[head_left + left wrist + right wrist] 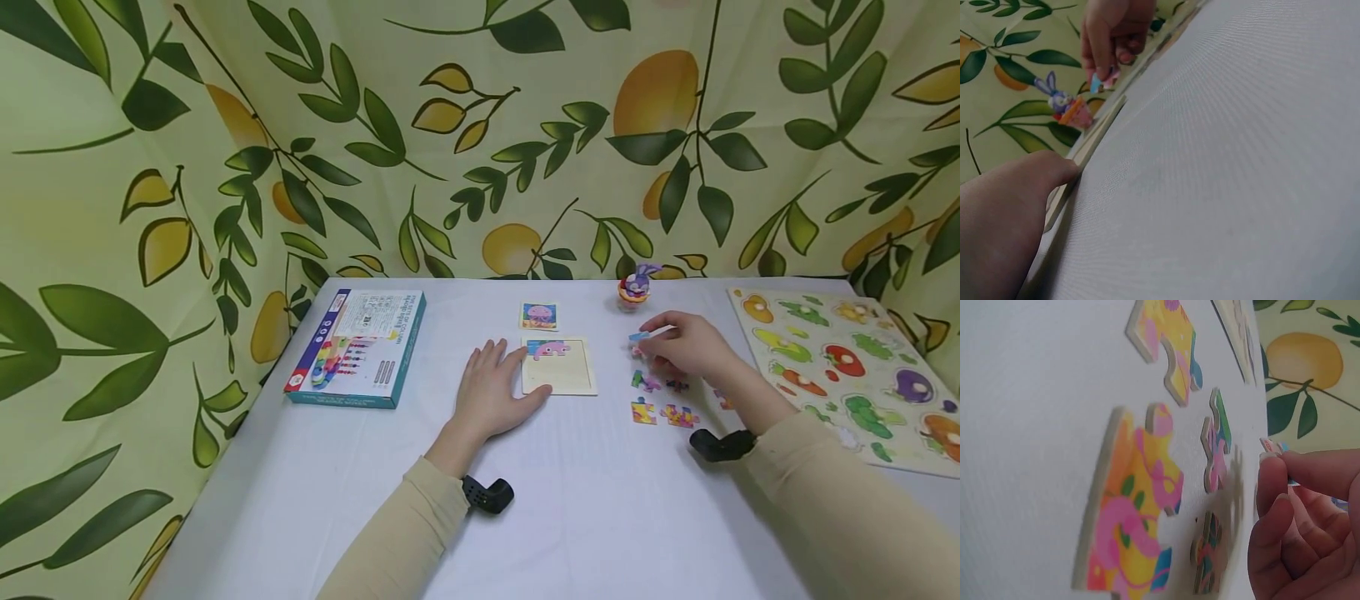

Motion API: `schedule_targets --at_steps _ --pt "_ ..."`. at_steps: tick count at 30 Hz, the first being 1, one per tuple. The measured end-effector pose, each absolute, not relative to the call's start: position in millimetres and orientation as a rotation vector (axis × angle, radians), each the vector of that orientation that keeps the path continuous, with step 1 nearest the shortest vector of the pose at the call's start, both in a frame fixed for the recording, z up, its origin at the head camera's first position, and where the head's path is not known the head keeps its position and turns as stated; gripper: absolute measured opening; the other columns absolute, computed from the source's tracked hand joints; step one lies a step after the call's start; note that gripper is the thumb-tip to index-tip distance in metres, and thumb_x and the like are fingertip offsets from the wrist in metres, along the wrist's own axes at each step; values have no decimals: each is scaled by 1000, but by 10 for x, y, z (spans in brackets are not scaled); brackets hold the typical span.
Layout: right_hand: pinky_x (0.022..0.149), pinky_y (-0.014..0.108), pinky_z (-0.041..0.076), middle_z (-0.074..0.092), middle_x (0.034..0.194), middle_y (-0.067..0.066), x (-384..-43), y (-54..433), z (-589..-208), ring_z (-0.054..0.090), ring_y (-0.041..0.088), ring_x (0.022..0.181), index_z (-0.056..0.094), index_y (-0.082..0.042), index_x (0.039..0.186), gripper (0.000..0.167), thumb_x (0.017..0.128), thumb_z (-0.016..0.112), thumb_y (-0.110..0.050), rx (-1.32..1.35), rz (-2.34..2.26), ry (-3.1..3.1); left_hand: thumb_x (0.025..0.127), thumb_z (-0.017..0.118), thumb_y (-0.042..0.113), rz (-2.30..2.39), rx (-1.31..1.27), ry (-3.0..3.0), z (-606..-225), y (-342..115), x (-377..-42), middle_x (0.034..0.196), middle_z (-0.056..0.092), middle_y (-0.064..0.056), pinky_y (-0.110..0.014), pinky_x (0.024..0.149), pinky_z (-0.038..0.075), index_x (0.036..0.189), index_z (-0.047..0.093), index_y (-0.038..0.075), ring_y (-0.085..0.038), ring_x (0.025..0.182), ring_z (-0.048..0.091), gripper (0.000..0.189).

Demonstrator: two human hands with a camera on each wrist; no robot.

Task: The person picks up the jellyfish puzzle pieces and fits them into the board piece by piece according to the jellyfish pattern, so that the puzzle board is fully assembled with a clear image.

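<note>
My right hand pinches a blue-and-pink jigsaw piece between thumb and fingertips, lifted over the right side of the table. Below it lie several loose pieces, among them a yellow piece, a yellow-and-pink piece and a green-and-pink piece. My left hand lies with spread fingers at the left side of a square wooden puzzle tray, its thumb touching the lower edge. Inside the tray's upper left sit joined pieces with a pink shape on blue. A small picture card lies just behind the tray.
A teal-edged game box lies at the left. A purple bunny figurine stands at the back, beyond my right hand. On the right is a large board of fruit and vegetable shapes, partly under my right sleeve.
</note>
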State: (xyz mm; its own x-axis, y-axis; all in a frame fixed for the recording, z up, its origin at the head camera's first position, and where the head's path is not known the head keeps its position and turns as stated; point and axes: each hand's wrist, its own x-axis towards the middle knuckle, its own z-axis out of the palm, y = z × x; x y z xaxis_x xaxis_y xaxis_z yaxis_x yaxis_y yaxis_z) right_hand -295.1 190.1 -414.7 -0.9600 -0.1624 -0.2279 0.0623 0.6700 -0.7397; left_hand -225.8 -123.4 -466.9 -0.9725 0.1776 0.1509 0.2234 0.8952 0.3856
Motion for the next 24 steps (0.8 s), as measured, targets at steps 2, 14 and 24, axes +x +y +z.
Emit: schedule_targets --at_steps 2,14,24 --pt "60 32 52 69 96 12 -2939 1867 -4147 60 25 74 54 -4 133 45 99 68 -29 -89 -1174 2609 91 58 66 -627 -317 -2942 -4671 -1236 -2256 161 38 -13 -45 126 9 151 53 18 -32 153 23 77" --pt "65 31 53 67 106 15 -2937 1511 -4153 62 26 83 56 -3 133 45 98 70 -28 -159 -1172 2580 91 59 66 -628 -302 -2948 -4692 -1246 -2256 161 38 -13 -44 126 9 152 52 17 -31 153 24 79" --pt "68 29 52 67 99 12 -2987 1212 -4203 61 23 81 60 -2 125 40 95 74 -25 -188 -1210 2548 91 56 69 -617 -293 -2968 -4654 -1230 -2259 163 36 -12 -45 126 9 152 51 16 -31 154 23 81"
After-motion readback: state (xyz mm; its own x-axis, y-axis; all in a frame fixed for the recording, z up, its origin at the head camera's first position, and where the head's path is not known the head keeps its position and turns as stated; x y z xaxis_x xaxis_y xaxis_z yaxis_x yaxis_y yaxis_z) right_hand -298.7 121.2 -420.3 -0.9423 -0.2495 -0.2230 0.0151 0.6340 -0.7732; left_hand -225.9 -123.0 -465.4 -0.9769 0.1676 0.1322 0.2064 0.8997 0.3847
